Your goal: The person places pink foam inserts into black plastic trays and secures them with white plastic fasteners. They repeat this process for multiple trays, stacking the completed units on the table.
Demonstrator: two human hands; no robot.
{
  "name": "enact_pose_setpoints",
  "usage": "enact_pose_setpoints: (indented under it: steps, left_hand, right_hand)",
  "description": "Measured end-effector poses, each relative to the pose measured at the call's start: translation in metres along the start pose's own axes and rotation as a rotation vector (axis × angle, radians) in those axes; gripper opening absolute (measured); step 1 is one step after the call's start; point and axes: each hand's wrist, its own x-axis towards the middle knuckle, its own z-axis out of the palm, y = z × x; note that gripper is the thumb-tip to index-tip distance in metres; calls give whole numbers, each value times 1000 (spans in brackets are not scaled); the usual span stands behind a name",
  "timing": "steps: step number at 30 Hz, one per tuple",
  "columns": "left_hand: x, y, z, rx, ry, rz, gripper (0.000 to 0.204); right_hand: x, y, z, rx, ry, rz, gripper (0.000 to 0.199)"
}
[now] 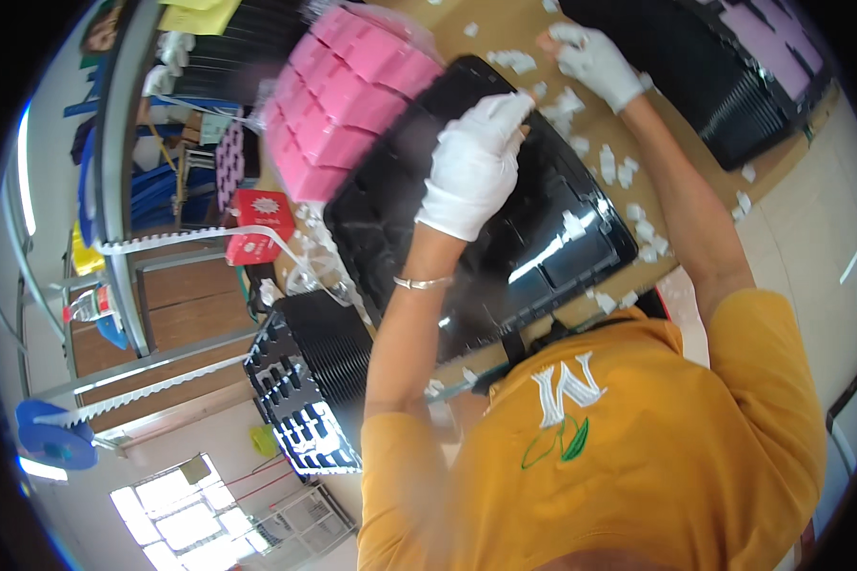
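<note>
The picture is tilted, so the counter (505, 29) runs up and away at the top and the person's yellow shirt (638, 447) fills the lower right. Both hands wear white gloves.

The left hand (476, 162) lies on a glossy black tray (505, 238) with moulded compartments, fingers curled down over its upper edge just beside a stack of pink foam blocks (343, 95). The motion blur hides whether the fingers pinch anything, so I cannot tell if this hand is closed on a part or merely pressing the tray. The right hand (595, 57) reaches farther out over the brown counter, fingers bent toward the loose small white pieces (628, 171) scattered there; it seems to be gathering or picking at them, but a firm grip is not visible.

As for progress — the black tray's compartments look mostly dark and unfilled, with only a white piece or 2 showing inside near its right half. Many white pieces lie loose around the tray's right and upper sides, so by my reading the work sits at an early stage, with most of the pieces not yet handled.

A second black tray with pink foam (733, 67) sits at the upper right. Below the counter's edge, at left, a stack of black trays (305, 381) stands, and a red box (257, 224) rests near the pink foam.
</note>
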Motion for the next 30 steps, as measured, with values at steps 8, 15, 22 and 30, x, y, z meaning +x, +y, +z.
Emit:
enact_pose_setpoints:
  steps: [8, 15, 22, 30]
  left_hand:
    - [-60, 70, 15, 220, -175, -197, 15]
    - [-63, 76, 23, 206, -221, -364, 12]
    - [-67, 78, 29, 136, -159, -373, 6]
    - [-62, 78, 35, 161, -140, -407, 10]
  right_hand:
    - [-14, -32, 3, -53, 78, -77, 17]
    - [-17, -41, 5, -214, 104, -147, 19]
    - [-12, -32, 4, -167, 99, -206, 14]
    - [2, 3, 4, 105, 8, -192, 9]
